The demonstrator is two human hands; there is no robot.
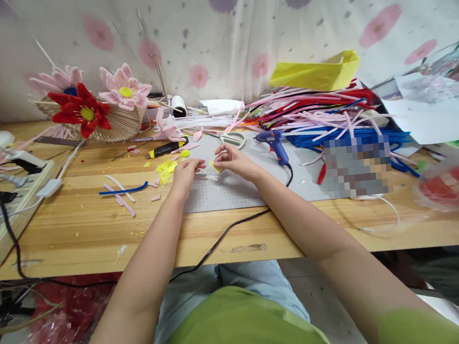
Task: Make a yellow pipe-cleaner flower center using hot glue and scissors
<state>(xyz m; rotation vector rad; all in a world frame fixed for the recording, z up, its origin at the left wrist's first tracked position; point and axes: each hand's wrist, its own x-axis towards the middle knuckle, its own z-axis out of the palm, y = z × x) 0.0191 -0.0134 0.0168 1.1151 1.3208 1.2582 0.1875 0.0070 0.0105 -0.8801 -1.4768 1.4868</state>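
Tabletop [80, 224] fronts flowered cloth [208, 39], right hand [235, 162] pinching yellow piece [214, 166], grip of left hand [186, 175] unclear.

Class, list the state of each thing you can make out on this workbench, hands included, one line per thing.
Right hand: pinching a yellow piece
Left hand: curled, grip unclear
Glue gun: lying down, cord attached
Scissors: lying down, blade opening unclear
Red flower: petals spread
Blue strip: across pale strips
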